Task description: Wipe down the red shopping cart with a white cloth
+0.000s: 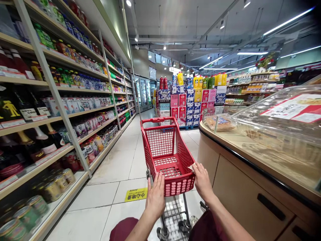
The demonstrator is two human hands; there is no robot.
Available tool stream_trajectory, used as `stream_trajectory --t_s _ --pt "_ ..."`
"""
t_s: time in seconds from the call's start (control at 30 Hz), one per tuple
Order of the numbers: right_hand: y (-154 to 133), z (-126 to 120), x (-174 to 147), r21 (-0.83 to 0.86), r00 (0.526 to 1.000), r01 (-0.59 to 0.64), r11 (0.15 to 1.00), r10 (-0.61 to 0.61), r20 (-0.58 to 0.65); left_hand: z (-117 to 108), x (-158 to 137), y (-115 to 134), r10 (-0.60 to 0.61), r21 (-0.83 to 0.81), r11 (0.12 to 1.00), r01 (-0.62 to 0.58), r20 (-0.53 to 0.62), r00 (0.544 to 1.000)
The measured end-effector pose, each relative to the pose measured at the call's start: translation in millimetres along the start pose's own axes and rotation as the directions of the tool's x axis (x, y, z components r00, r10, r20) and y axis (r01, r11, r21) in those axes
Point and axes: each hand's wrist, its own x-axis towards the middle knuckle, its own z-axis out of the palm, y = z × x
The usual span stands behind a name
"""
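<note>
1. Head view, the cart. I see a red shopping cart point(180, 160) standing on the tiles directly before the person, its handle point(158, 119) at the far end and its basket bare of goods.
2. Head view, right hand. The right hand point(202, 179) holds a pale cloth point(192, 167) at the cart's near right corner; its fingers are pressed together and bent over the cloth. I cannot tell where the thumb sits.
3. Head view, left hand. The left hand point(155, 197) lies along the near left corner, seemingly touching it, middle fingers together, the outermost slightly apart; the thumb is hidden.
4. Head view, technique. In my judgement, the cloth works best flat along the rim under even pressure, the left hand bracing, since the wheels point(163, 232) may roll.
5. Head view, surroundings. A wooden counter point(233, 180) stands close by the right arm and would, I judge, limit the elbow. The drink shelves point(85, 113) line the left, beyond a yellow floor sign point(136, 194); stacked boxes point(192, 105) rise past the cart. The knees point(126, 229) crowd the space below.
</note>
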Motion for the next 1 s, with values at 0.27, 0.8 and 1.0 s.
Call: stream_trajectory --t_s 0.27,0.8,1.0 --pt "-24.4 5.1 -16.1 0.138 0.973 0.226 0.964 -0.229 0.008 2.8 -0.9 -1.0 -0.003 0.044 0.999 0.005 -0.052 0.999" --pt "-25.1 5.5 -16.5 0.002 0.993 0.119 0.993 -0.119 0.013 4.3 -1.0 -1.1 0.003 0.044 0.999 0.002 -0.115 0.993" --pt "-27.8 9.5 -17.8 0.038 0.965 0.258 0.966 -0.259 0.039 0.7 6.3 -5.5 0.063 0.053 0.997 -0.058 -0.104 0.993"
